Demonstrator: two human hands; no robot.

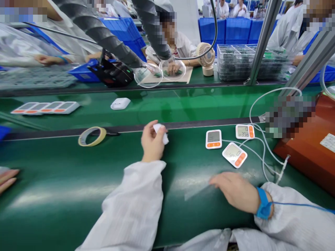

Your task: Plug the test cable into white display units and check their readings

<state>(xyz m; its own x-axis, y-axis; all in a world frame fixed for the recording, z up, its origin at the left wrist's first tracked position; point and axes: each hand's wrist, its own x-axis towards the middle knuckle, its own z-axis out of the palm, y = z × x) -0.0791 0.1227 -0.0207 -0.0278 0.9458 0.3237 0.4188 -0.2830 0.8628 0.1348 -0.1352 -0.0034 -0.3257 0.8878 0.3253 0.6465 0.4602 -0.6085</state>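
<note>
Above the green bench, my left hand (153, 141) is closed around a crumpled white wad (161, 133), paper or cloth. My right hand (237, 191), with a blue wrist strap (263, 204), pinches one end of a clear strip (196, 190). The strip is thin and blurred, pointing left over the bench. Close beyond the right hand lie a white monitor with orange buttons (235, 155), a second monitor (213, 139) and a third monitor (245, 132). Their screens are lit or show digits, and thin white tubes (264, 153) run among them.
A roll of tape (92, 136) lies beside a black pen (112, 134) at the bench's far edge. The orange-brown box (309, 150) stands right. On the belt (167, 108) are a white device (120, 103) and several monitors (45, 107). Another person's fingers (7, 177) reach in left.
</note>
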